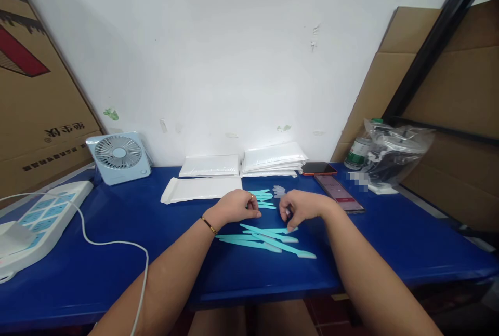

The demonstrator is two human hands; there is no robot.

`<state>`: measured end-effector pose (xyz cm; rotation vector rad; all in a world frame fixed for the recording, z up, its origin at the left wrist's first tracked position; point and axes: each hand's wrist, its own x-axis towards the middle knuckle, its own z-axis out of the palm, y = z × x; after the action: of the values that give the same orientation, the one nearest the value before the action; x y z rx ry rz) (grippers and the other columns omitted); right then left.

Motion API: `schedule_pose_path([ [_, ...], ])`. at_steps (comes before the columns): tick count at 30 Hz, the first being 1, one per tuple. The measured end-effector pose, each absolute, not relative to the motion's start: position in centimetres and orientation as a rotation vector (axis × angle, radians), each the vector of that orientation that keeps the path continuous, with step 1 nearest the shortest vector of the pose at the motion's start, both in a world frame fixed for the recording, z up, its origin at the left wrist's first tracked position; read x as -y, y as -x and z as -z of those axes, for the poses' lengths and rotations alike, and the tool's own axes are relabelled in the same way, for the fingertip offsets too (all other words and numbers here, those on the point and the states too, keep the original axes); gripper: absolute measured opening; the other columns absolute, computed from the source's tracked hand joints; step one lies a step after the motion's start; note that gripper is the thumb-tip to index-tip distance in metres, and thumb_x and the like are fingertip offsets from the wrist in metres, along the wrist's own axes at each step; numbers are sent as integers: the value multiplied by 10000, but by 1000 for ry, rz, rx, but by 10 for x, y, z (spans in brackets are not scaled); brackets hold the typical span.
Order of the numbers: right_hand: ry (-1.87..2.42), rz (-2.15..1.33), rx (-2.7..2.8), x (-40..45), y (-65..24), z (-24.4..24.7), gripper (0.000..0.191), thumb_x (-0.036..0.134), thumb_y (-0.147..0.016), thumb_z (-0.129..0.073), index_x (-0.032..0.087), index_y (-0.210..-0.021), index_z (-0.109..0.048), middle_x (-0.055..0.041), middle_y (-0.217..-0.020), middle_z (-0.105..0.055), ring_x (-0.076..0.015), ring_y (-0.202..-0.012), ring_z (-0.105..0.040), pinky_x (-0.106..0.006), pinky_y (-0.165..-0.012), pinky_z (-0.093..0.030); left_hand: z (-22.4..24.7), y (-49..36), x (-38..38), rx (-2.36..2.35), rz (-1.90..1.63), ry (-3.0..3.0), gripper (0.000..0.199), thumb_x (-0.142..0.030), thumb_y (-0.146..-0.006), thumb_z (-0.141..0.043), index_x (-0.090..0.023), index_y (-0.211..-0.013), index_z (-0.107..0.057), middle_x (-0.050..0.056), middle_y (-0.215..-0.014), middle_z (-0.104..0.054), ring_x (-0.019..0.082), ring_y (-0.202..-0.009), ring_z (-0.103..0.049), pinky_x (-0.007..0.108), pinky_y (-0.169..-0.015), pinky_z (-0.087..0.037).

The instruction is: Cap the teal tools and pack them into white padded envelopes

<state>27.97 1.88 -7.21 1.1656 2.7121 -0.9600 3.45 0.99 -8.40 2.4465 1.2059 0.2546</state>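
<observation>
Several turquoise eyebrow razors (287, 247) lie crossed in a loose pile on the blue table, in front of my hands. Beyond them, a second group of turquoise razors (265, 197) is laid out side by side, partly covered by my left hand (237, 206). That hand's fingers are curled, its thumb pointing right; anything inside is hidden. My right hand (302, 207) is curled too, thumb tip low beside the end of one razor in the front pile. Something small and pale shows at its fingers, too unclear to name. Small clear plastic caps (279, 191) lie just behind it.
White padded packets (273, 157) are stacked by the wall, with a single packet (202, 189) before them. Two phones (341, 194) lie right, near a bottle (356, 153) and a clear bag (397, 157). Left are a blue fan (119, 155), a power strip (50, 216) and a white cable (113, 243).
</observation>
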Motion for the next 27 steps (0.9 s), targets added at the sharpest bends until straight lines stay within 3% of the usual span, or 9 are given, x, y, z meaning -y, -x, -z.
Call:
schedule_pose_path([
  [6, -1213, 901, -2807, -16, -264, 81, 119, 207, -637, -649, 163, -747, -659, 0, -692, -591, -111, -599, -521, -199, -515, -380, 84, -41, -4, -1113, -169, -2406, 266, -456, -705, -624, -214, -794, -692, -5, -739, -671, 120, -630, -568, 211, -519, -347],
  [13, -1475, 912, -2796, -23, -274, 79, 143, 291, -746, -585, 159, -792, -617, -7, -658, -584, -110, -535, -508, -214, -497, -374, 87, -30, -19, -1443, -197, -2528, 144, -345, -718, -613, -222, -746, -684, 10, -779, -672, 160, -717, -577, 235, -561, -350],
  [18, -1689, 953, -2834, -29, -285, 80, 197, 311, -721, -606, 166, -854, -616, -4, -672, -586, -107, -525, -524, -203, -492, -383, 80, -25, -14, -1285, -326, -2512, 303, -444, -672, -661, -237, -893, -675, 14, -904, -651, 168, -813, -585, 229, -637, -395],
  [22, -1563, 873, -2906, -27, -282, 76, 147, 265, -725, -576, 159, -786, -657, -20, -685, -627, -121, -588, -537, -211, -543, -380, 79, -33, -4, -1025, -105, -2442, 217, -414, -666, -679, -229, -779, -691, -4, -772, -663, 139, -710, -587, 212, -580, -383],
  [27, -1322, 1007, -2826, -22, -277, 72, 286, 423, -694, -645, 166, -806, -705, -12, -658, -632, -131, -595, -533, -219, -536, -373, 79, -35, -5, -1304, -78, -2476, 145, -336, -706, -627, -201, -712, -680, 18, -741, -670, 146, -669, -576, 229, -530, -342],
])
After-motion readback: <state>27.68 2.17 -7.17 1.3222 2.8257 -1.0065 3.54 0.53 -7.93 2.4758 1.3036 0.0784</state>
